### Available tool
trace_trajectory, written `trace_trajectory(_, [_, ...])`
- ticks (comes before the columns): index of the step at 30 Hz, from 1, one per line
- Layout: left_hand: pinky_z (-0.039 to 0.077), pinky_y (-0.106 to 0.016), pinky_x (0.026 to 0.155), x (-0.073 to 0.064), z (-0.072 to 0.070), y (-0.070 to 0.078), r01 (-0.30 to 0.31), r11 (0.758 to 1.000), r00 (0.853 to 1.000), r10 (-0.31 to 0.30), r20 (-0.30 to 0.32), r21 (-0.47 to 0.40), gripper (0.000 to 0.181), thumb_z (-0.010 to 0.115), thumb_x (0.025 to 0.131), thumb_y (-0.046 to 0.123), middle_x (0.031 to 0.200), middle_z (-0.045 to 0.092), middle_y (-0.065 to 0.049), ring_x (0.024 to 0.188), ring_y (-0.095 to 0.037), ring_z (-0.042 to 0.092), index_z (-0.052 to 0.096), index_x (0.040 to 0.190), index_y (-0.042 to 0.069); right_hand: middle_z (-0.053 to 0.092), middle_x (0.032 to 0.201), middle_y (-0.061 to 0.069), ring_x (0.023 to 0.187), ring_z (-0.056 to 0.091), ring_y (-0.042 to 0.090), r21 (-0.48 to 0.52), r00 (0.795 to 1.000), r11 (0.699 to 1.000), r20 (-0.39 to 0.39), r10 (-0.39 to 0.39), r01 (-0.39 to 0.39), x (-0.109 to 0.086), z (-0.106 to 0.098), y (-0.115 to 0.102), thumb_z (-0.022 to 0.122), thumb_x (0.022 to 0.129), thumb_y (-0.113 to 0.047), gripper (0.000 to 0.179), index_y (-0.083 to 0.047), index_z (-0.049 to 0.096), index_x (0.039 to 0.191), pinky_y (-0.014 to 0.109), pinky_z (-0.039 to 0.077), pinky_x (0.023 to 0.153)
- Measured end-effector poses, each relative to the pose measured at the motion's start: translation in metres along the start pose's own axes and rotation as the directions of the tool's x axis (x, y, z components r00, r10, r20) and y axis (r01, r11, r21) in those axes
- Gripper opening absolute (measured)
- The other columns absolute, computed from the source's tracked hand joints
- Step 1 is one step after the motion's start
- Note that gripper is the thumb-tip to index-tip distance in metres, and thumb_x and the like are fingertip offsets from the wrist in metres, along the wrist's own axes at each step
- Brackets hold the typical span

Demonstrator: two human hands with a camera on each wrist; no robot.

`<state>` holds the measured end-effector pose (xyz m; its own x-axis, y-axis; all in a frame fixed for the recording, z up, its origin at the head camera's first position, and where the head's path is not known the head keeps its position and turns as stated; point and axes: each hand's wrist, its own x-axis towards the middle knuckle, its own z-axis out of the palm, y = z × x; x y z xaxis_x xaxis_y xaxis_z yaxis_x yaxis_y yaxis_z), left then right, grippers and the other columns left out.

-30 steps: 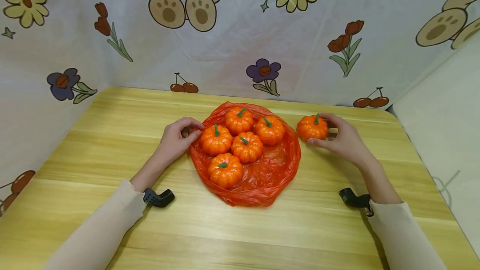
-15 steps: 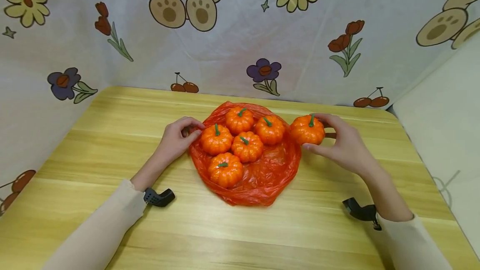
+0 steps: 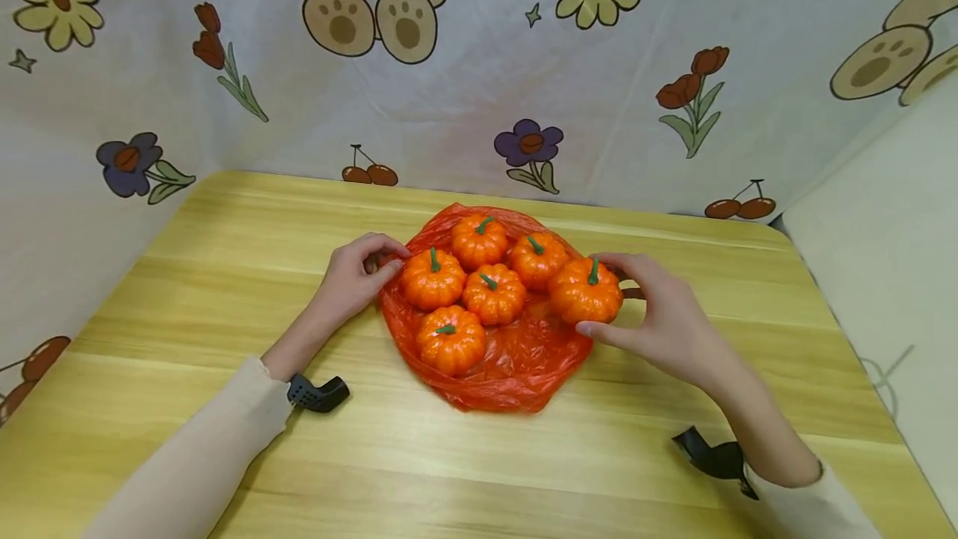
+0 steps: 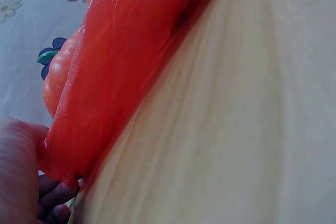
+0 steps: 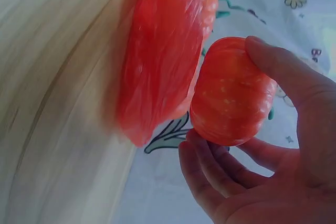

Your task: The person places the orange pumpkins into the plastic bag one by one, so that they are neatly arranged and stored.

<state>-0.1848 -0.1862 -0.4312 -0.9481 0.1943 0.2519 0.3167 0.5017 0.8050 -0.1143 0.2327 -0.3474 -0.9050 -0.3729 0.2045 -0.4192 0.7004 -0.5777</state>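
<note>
A red plastic bag (image 3: 516, 368) lies spread on the table with its rim rolled outward, and several small orange pumpkins (image 3: 449, 341) with green stems sit in it. My left hand (image 3: 353, 277) pinches the bag's left rim between thumb and fingers; in the left wrist view the red film (image 4: 110, 72) runs into that grip. Between the thumb and fingers of my right hand (image 3: 666, 318) is another pumpkin (image 3: 586, 291), held over the bag's right edge. The right wrist view has this pumpkin (image 5: 233, 93) raised beside the bag's outer wall (image 5: 163, 51).
The wooden table (image 3: 419, 472) has light yellow grain. Behind it hangs a white cloth (image 3: 449, 106) printed with flowers, cherries and bear feet. A pale panel (image 3: 883, 273) borders the right side. Black wrist cameras (image 3: 320, 395) sit at both cuffs.
My right hand has carried its pumpkin leftward and toward me, from beside the bag's right rim to over that edge. The left hand stays at the left rim.
</note>
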Motion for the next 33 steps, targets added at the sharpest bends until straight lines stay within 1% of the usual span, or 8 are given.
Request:
trace_trajectory(5, [0.039,-0.026,0.068,0.0,-0.001,0.0,0.001,1.0,1.0,-0.001,0.001,0.003,0.013,0.071,0.099,0.008,0.104,0.072,-0.004,0.079,-0.024,0.05,0.078,0.109,0.015,0.066,0.135,0.003,0.118,0.066,0.024,0.0,0.998,1.0,0.049,-0.027,0.027,-0.001,0.007,-0.005,0.093,0.08,-0.043,0.077,-0.014,0.06,0.142,0.052,0.057,0.098])
trace_trajectory(9, [0.04,-0.026,0.068,0.0,-0.001,0.001,0.0,1.0,1.0,0.0,0.003,0.001,0.014,0.071,0.099,0.008,0.104,0.072,-0.005,0.079,-0.024,0.051,0.078,0.109,0.014,0.067,0.13,-0.005,0.113,0.067,0.018,0.005,0.994,0.998,0.092,-0.066,0.066,-0.002,0.013,-0.007,0.093,0.077,-0.05,0.076,-0.021,0.062,0.14,0.051,0.055,0.099])
trace_trajectory(12, [0.04,-0.027,0.068,0.0,-0.001,0.002,0.0,1.0,1.0,0.0,0.005,0.002,0.014,0.071,0.099,0.008,0.104,0.072,-0.005,0.078,-0.024,0.051,0.078,0.109,0.014,0.066,0.128,-0.009,0.112,0.065,0.013,-0.002,0.988,0.996,0.13,-0.084,0.085,-0.003,0.016,-0.007,0.092,0.077,-0.052,0.076,-0.023,0.061,0.14,0.049,0.055,0.099])
trace_trajectory(14, [0.039,-0.027,0.068,0.001,-0.001,0.003,0.0,1.0,1.0,0.0,0.004,0.002,0.014,0.071,0.099,0.007,0.103,0.072,-0.005,0.078,-0.024,0.051,0.078,0.109,0.014,0.065,0.131,-0.007,0.115,0.064,0.015,-0.016,0.985,0.996,0.152,-0.086,0.089,-0.002,0.018,-0.008,0.093,0.077,-0.052,0.078,-0.022,0.06,0.141,0.048,0.055,0.101])
trace_trajectory(18, [0.039,-0.027,0.068,0.002,-0.001,0.004,-0.004,1.0,1.0,0.004,0.002,0.006,0.013,0.071,0.099,0.007,0.103,0.071,-0.005,0.079,-0.024,0.05,0.078,0.109,0.013,0.063,0.141,-0.002,0.128,0.063,0.023,-0.035,0.978,0.996,0.195,-0.076,0.084,-0.002,0.023,-0.01,0.094,0.077,-0.048,0.082,-0.019,0.057,0.145,0.05,0.051,0.108])
trace_trajectory(20, [0.039,-0.027,0.069,0.002,0.0,0.003,-0.008,1.0,1.0,0.008,0.002,0.007,0.013,0.071,0.099,0.007,0.103,0.071,-0.006,0.079,-0.024,0.05,0.078,0.109,0.013,0.063,0.142,0.0,0.132,0.062,0.026,-0.034,0.976,0.996,0.201,-0.08,0.088,-0.002,0.027,-0.01,0.095,0.077,-0.044,0.083,-0.017,0.057,0.145,0.052,0.05,0.11])
trace_trajectory(26, [0.039,-0.027,0.068,0.002,0.0,0.002,-0.01,1.0,1.0,0.01,0.001,0.008,0.013,0.071,0.099,0.007,0.101,0.07,-0.005,0.078,-0.024,0.05,0.078,0.109,0.013,0.064,0.141,0.001,0.13,0.062,0.026,-0.026,0.973,0.994,0.207,-0.099,0.106,-0.003,0.036,-0.01,0.096,0.076,-0.037,0.083,-0.016,0.057,0.146,0.052,0.05,0.11])
trace_trajectory(33, [0.039,-0.027,0.069,-0.001,-0.001,0.002,0.006,1.0,1.0,-0.006,0.0,0.012,0.013,0.071,0.099,0.008,0.104,0.071,-0.005,0.079,-0.023,0.05,0.077,0.11,0.013,0.062,0.144,-0.001,0.133,0.061,0.025,-0.022,0.97,0.997,0.232,-0.072,0.079,-0.003,0.04,-0.011,0.096,0.077,-0.04,0.085,-0.018,0.055,0.148,0.05,0.049,0.112])
